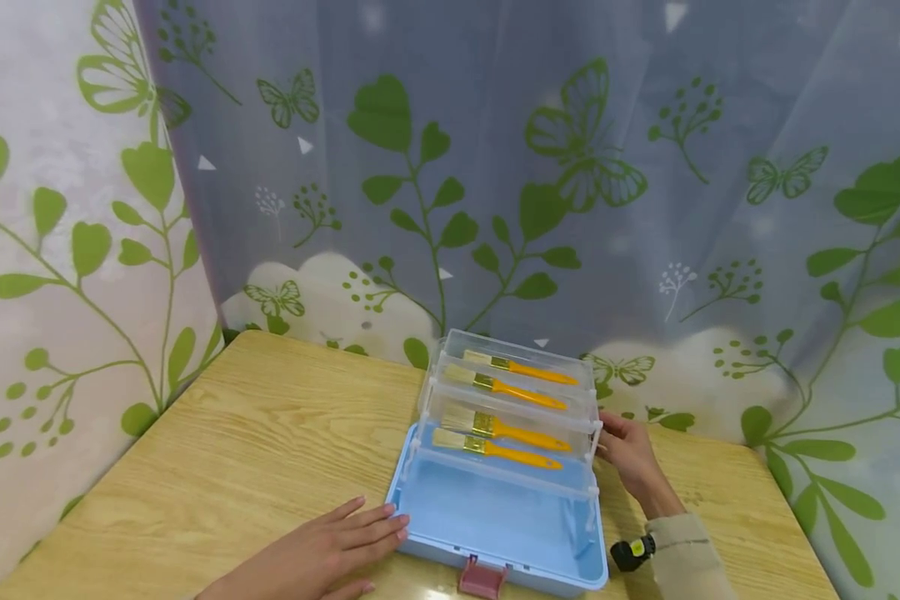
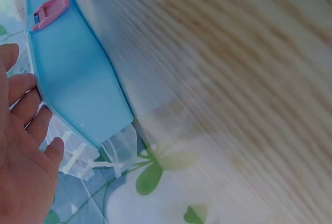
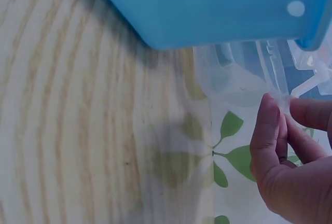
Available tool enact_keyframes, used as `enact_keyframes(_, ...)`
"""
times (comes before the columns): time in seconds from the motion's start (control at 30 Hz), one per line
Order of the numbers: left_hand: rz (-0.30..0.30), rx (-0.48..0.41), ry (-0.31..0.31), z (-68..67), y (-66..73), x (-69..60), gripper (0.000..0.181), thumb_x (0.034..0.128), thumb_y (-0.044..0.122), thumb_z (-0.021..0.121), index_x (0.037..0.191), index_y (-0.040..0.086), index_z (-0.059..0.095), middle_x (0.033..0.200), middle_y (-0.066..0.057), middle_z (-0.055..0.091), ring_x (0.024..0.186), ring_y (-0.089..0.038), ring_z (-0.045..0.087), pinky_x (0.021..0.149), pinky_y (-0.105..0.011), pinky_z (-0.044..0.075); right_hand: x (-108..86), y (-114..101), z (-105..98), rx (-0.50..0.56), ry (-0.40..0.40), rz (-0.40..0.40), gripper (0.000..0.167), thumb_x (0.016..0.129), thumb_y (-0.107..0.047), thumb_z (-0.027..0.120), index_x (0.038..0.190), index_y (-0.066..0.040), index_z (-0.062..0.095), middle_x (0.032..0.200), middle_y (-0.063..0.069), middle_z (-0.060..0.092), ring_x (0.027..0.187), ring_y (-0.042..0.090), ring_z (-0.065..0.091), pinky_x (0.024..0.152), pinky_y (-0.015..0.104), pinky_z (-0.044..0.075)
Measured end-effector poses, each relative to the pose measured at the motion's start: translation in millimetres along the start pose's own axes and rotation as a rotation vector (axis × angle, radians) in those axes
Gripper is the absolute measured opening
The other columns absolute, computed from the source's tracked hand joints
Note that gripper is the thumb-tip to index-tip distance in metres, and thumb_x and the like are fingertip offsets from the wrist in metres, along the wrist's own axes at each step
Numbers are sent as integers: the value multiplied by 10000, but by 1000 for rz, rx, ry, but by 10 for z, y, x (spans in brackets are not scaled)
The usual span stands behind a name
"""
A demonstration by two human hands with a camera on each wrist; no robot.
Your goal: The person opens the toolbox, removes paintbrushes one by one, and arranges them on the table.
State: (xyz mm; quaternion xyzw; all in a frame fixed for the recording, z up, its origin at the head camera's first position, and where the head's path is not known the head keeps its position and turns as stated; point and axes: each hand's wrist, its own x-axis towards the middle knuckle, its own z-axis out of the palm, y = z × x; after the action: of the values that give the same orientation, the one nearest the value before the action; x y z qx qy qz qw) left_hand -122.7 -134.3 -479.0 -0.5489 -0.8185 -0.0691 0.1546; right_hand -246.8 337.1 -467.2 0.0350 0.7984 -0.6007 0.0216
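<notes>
- Nearest us, a pink latch point(image 1: 483, 577) sits at the middle of the blue box's front edge.
- Left hand point(image 1: 330, 542): palm down beside the box's front left corner, fingers fairly straight and slightly spread, fingertips touching the rim. We see no pinch; the left wrist view shows the fingers lightly bent along that edge.
- Right forearm: we note a beige sleeve point(image 1: 686, 554) and a black wristband point(image 1: 633, 552) just beside the box's front right corner.
- Blue box point(image 1: 487, 508): on the table, right of centre in our head view, between the two hands, its blue floor showing at the front.
- Clear trays point(image 1: 495, 473): raised in steps over the back of the box, carried on side arms.
- Four brushes point(image 1: 523, 457) lie in the trays, one behind another; pale bristles to our left, gold metal collars, orange handles to the right.
- Right hand point(image 1: 633, 458): at the box's far right side, thumb and fingertips pinching the edge of the clear lid point(image 3: 244, 71), which we see behind the box in the right wrist view.
- Wooden table point(image 1: 322, 408) under everything.
- Farthest, we record a curtain point(image 1: 487, 50) printed with green leaves and butterflies.
</notes>
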Motion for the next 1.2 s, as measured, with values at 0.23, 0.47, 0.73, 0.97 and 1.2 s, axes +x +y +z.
enact_keyframes(0.23, 21, 56, 19, 9, -12, -31, 618, 1029, 380, 597, 1552, 93, 437, 1601, -32, 434, 1431, -202, 467, 1242, -235, -89, 12, 10, -18, -11, -10, 11, 423, 1077, -63, 474, 1454, 127, 457, 1177, 37, 665, 955, 8, 656, 854, 258, 581)
enact_keyframes(0.47, 45, 73, 44, 33, -17, -51, 680, 1014, 397, 616, 1569, 72, 396, 1621, -57, 399, 1439, -228, 459, 1256, -263, -63, 16, 29, -5, -1, -19, 45, 423, 1071, -71, 495, 1434, 146, 471, 1104, 4, 697, 914, 22, 678, 823, 250, 588)
enact_keyframes(0.73, 76, 83, 65, 108, -53, -113, 708, 1037, 473, 538, 1591, 75, 351, 1646, -47, 355, 1498, -207, 377, 1266, -287, -33, -10, 87, -13, -4, -76, 77, 480, 1080, -129, 502, 1465, 147, 426, 1227, 84, 685, 970, 32, 683, 880, 297, 593)
enact_keyframes(0.97, 82, 53, 61, 105, -58, -114, 717, 1010, 372, 624, 1595, 72, 338, 1653, -57, 338, 1496, -220, 379, 1268, -292, -31, -29, 90, -16, 36, -68, 108, 485, 1080, -146, 507, 1478, 120, 429, 1066, -40, 708, 902, 40, 680, 794, 254, 591)
enact_keyframes(1.2, 80, 35, 54, 102, -62, -115, 714, 1018, 354, 617, 1602, 71, 320, 1656, -65, 330, 1491, -227, 385, 1268, -289, -25, -46, 70, -5, -22, -75, 99, 486, 1092, -185, 484, 1478, 105, 438, 1073, 3, 695, 844, 77, 644, 741, 263, 580)
